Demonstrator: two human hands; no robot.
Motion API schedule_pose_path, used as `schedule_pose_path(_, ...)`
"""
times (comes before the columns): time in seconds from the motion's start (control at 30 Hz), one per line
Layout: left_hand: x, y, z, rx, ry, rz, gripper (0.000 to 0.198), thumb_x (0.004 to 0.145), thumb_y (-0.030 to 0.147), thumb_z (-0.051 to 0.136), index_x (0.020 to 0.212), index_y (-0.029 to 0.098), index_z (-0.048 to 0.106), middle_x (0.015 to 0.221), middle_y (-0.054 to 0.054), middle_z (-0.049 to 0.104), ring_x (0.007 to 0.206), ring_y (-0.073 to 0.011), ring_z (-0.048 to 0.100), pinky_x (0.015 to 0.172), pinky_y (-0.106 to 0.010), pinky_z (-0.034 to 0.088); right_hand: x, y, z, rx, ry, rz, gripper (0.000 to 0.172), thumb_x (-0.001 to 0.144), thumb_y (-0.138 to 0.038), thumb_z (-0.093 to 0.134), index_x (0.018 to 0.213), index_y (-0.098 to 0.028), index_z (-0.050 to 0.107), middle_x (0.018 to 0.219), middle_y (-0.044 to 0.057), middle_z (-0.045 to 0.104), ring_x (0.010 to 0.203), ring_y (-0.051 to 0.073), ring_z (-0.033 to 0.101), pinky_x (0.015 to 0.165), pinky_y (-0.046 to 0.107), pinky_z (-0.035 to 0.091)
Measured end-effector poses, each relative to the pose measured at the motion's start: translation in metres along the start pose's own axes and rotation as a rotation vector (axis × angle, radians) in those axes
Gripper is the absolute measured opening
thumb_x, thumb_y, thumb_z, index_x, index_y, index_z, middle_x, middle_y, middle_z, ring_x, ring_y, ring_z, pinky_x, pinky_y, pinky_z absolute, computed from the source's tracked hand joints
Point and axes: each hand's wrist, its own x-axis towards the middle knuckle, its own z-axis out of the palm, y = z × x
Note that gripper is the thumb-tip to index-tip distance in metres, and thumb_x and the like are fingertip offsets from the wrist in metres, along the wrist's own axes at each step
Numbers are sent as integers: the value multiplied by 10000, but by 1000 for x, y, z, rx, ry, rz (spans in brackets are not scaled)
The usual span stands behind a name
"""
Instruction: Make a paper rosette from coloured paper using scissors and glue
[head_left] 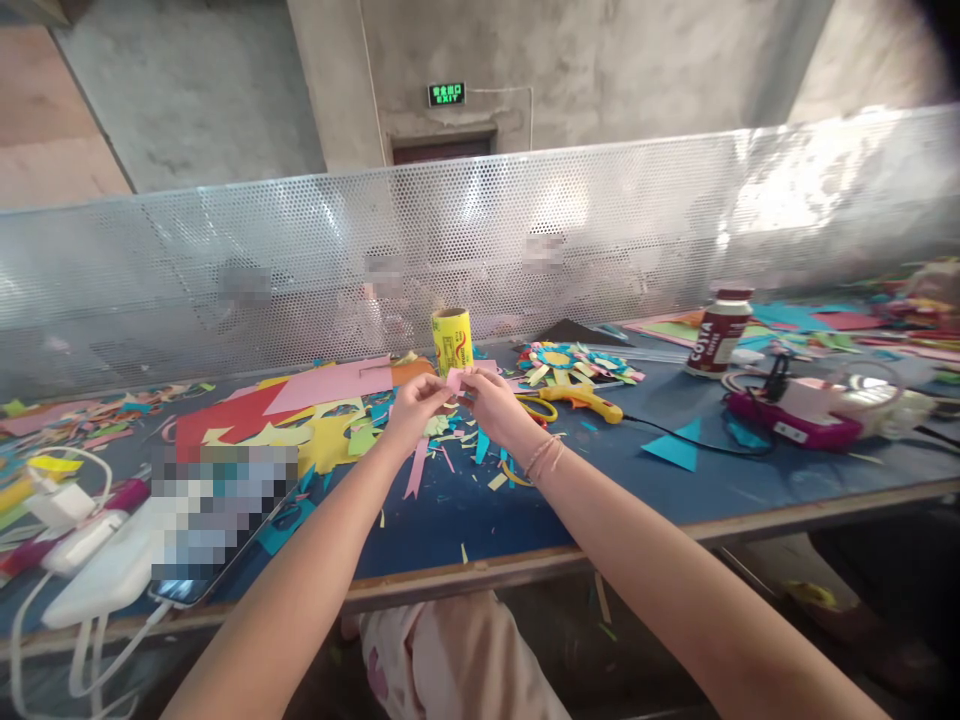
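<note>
Both my hands meet over the middle of the blue table (675, 490). My left hand (415, 403) and my right hand (491, 400) pinch a small pink piece of paper (455, 379) between their fingertips. A thin bracelet sits on my right wrist. Below the hands lie several paper scraps (450, 440) in pink, green, yellow and blue, among them a long pink strip (415, 470). A yellow can (451, 340) stands just behind the hands. Yellow-handled scissors (581, 402) lie to the right of my right hand.
Red, pink and yellow paper sheets (300, 410) lie at left. A phone (217, 530), a white power bank and cables sit at the near left edge. A paper flower (574, 362), a brown bottle (718, 332) and a pink device (795, 415) stand at right. A perforated metal screen (480, 250) backs the table.
</note>
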Motion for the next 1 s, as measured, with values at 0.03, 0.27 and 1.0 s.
schedule_pose_path(0.03, 0, 0, 0, 2, 0, 2, 249, 619, 336, 746, 697, 160, 589, 644, -3, 601, 639, -133, 597, 632, -286, 511, -1, -1, 1, -1, 3, 4, 216, 603, -313, 735, 649, -200, 557, 713, -20, 571, 704, 108, 523, 666, 266, 417)
schedule_pose_path(0.27, 0, -1, 0, 25, -20, 0, 275, 617, 355, 754, 710, 156, 589, 669, -5, 618, 668, -133, 609, 641, -280, 514, -7, -7, 6, -32, -47, 10, 242, 607, -317, 739, 606, -189, 533, 677, -30, 540, 674, 96, 500, 655, 254, 405)
schedule_pose_path(1.0, 2, 7, -2, -97, 175, 57, 300, 616, 360, 758, 711, 168, 548, 736, -1, 612, 633, -103, 589, 605, -246, 491, -10, -11, 4, -146, -27, -144, 197, 620, -322, 681, 641, -231, 508, 692, -21, 461, 689, 117, 432, 609, 226, 374)
